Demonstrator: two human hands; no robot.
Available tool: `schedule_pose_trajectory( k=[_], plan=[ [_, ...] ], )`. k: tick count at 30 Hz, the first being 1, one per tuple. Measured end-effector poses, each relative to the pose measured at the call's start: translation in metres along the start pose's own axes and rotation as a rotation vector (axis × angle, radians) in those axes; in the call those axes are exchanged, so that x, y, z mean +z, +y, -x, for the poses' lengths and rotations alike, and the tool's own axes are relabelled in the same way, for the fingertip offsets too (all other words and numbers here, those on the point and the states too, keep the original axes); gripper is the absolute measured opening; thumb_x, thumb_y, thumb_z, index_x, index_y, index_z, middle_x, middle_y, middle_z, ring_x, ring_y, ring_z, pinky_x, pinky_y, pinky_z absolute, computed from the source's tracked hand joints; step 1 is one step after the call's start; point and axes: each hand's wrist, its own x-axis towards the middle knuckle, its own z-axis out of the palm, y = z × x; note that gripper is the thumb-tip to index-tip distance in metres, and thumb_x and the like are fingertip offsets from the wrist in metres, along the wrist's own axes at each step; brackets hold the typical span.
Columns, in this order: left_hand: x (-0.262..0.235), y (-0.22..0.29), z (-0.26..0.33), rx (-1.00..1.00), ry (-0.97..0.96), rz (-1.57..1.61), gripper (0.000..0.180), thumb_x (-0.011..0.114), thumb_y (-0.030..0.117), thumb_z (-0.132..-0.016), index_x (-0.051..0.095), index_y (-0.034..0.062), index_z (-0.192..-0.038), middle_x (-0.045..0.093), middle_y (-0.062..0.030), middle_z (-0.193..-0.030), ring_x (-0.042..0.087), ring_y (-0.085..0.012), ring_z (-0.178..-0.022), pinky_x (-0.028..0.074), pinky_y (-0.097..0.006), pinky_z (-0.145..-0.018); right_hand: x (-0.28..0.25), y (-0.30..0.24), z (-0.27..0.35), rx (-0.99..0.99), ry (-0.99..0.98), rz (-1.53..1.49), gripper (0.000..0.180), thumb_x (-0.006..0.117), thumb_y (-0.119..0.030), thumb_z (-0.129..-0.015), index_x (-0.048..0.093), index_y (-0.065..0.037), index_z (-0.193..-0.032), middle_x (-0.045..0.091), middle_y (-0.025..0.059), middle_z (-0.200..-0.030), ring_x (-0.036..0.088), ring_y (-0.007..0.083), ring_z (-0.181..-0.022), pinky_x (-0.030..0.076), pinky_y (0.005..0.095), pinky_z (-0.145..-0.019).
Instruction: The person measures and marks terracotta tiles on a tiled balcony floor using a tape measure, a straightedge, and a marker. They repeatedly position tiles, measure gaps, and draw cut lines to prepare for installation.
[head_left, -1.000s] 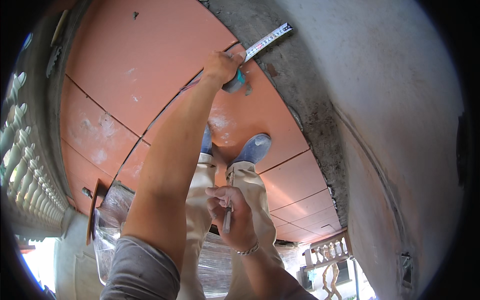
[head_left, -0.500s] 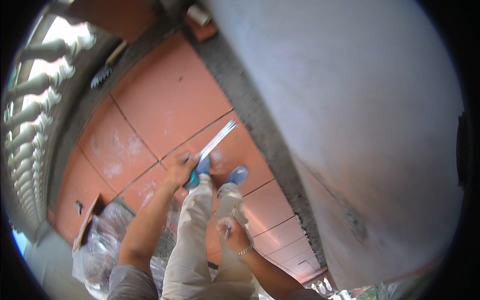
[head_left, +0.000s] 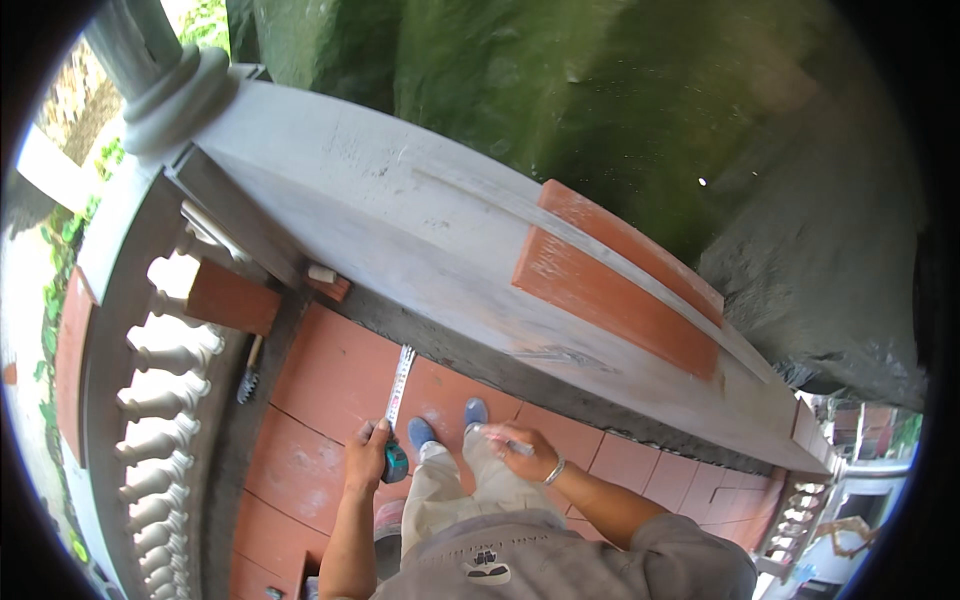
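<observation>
My left hand point(head_left: 364, 450) is closed around a teal and black tape measure point(head_left: 396, 462). Its white blade point(head_left: 401, 384) runs out over the terracotta floor tiles point(head_left: 318, 362), with the far end by the dark strip at the foot of the wall. In my right hand point(head_left: 536, 458) is a slim pen-like marker point(head_left: 518, 446), gripped between the fingers in front of my right leg. My blue shoes point(head_left: 422, 433) stand on the tiles between the two hands.
A grey parapet wall point(head_left: 400, 250) curves across ahead, with terracotta tiles point(head_left: 610, 312) lying on it. White balusters point(head_left: 168, 398) line the left side. A wooden-handled toothed tool point(head_left: 250, 378) lies beside them. Green water point(head_left: 600, 90) spreads beyond the wall.
My view has swung up, bringing the wall top, its tiles and the water into sight. The tape blade now points more straight ahead. Both hands still hold the same things.
</observation>
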Motion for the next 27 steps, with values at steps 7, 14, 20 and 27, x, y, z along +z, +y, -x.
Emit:
schedule_pose_trajectory(
  k=[7,14,20,27],
  plan=[
    [0.052,0.112,0.026,0.168,-0.121,-0.122,0.026,0.060,0.023,-0.100,0.066,-0.0004,-0.089,0.067,-0.0055,-0.078,0.060,-0.0110,-0.070,0.049,-0.028,-0.066,-0.141,-0.055,-0.035,-0.142,0.419,0.085,0.022,0.067,-0.015,-0.094,0.065,-0.005,-0.114,0.071,0.0111,-0.094,0.070,0.0242,-0.083,0.055,0.0341,-0.074],
    [0.131,0.158,0.021,0.159,-0.200,-0.235,0.026,0.060,0.024,-0.100,0.062,0.0012,-0.088,0.065,-0.0066,-0.080,0.063,-0.0127,-0.070,0.050,-0.027,-0.064,-0.268,-0.016,-0.098,-0.345,0.593,0.757,0.039,0.076,-0.009,-0.079,0.064,-0.006,-0.116,0.068,0.0152,-0.109,0.062,0.0356,-0.102,0.051,0.0428,-0.087],
    [0.180,0.187,0.007,0.129,-0.247,-0.061,0.020,0.060,0.022,-0.101,0.061,0.0031,-0.095,0.063,-0.0038,-0.079,0.064,-0.0127,-0.069,0.051,-0.027,-0.061,-0.288,0.022,-0.114,-0.306,0.416,0.727,0.041,0.077,-0.003,-0.075,0.064,-0.008,-0.114,0.067,0.0128,-0.102,0.061,0.0353,-0.096,0.049,0.0435,-0.084],
    [0.195,0.198,-0.003,0.113,-0.196,-0.115,0.019,0.058,0.020,-0.099,0.064,0.0027,-0.095,0.062,-0.0036,-0.080,0.061,-0.0125,-0.071,0.049,-0.027,-0.065,-0.309,0.022,-0.122,-0.337,0.411,0.675,0.036,0.074,-0.003,-0.078,0.064,-0.006,-0.112,0.067,0.0144,-0.104,0.062,0.0371,-0.100,0.050,0.0440,-0.088]
  ],
)
